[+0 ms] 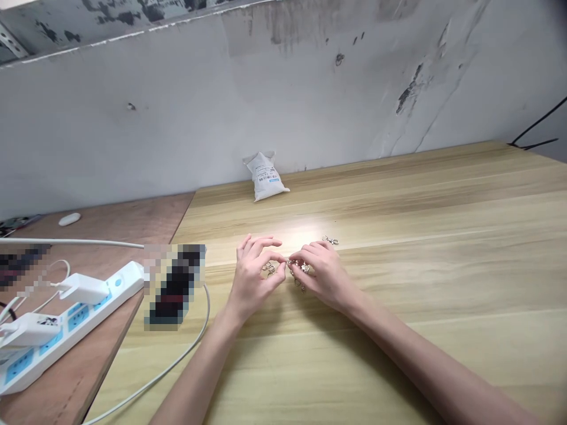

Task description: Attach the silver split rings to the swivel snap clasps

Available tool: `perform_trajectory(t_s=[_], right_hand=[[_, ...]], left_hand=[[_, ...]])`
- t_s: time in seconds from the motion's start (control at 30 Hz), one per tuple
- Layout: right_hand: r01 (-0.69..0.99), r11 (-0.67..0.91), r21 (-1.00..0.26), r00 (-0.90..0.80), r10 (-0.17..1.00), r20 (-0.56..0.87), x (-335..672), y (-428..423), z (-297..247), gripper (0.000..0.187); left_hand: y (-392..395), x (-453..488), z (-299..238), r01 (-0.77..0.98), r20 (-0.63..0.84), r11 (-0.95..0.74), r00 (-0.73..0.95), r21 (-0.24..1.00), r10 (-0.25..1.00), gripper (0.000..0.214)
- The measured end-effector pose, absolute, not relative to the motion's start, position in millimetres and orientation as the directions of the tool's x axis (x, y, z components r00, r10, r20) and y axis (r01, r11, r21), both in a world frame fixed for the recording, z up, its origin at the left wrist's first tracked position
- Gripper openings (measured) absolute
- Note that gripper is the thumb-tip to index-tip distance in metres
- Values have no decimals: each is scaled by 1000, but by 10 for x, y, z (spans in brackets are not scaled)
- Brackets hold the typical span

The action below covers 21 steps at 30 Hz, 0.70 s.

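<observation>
My left hand [259,274] pinches with thumb and forefinger, its other fingers spread upward. My right hand [321,271] pinches from the other side, and the fingertips of both nearly meet. Between them is a small shiny metal piece [287,262], too small to make out its kind. Metal rings [269,269] lie on the table behind my left fingertips. A little pile of shiny metal hardware [297,283] sits beneath my right fingers, partly hidden by them. Past my right knuckles lies a metal swivel clasp with a ring [331,240].
A white plastic packet [267,177] stands against the wall. To the left are a power strip [128,280] with plugged-in chargers, a white cable [195,339], a blurred-out dark object [177,289] and a white oval object [69,219]. Black cables [538,121] are at far right.
</observation>
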State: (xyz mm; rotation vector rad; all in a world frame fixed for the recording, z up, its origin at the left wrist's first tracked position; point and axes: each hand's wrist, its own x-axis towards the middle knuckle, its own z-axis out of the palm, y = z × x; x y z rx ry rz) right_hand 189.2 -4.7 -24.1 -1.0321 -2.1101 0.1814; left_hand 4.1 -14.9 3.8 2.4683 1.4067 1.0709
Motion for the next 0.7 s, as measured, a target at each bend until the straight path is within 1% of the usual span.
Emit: perform_trajectory(t_s=[0.13, 0.23, 0.33, 0.5, 0.7], right_hand=[[756, 621, -205, -379, 672, 636, 1845, -81, -169, 15], [794, 595, -127, -385, 653, 652, 1801, -104, -149, 19], [804, 580, -132, -380, 672, 636, 1800, -106, -160, 20], [766, 626, -148, -433, 671, 602, 1843, -103, -164, 20], [701, 666, -253, -455, 691, 561, 1857, -105, -160, 18]], left_hand=[[-151, 47, 24, 707, 507, -554, 313, 440, 803, 6], [-159, 62, 19, 699, 494, -549, 312, 459, 811, 6], [-164, 76, 23, 699, 501, -548, 305, 460, 810, 7], [-155, 68, 21, 704, 505, -543, 297, 458, 811, 7], [-142, 53, 15, 708, 519, -541, 284, 453, 806, 7]])
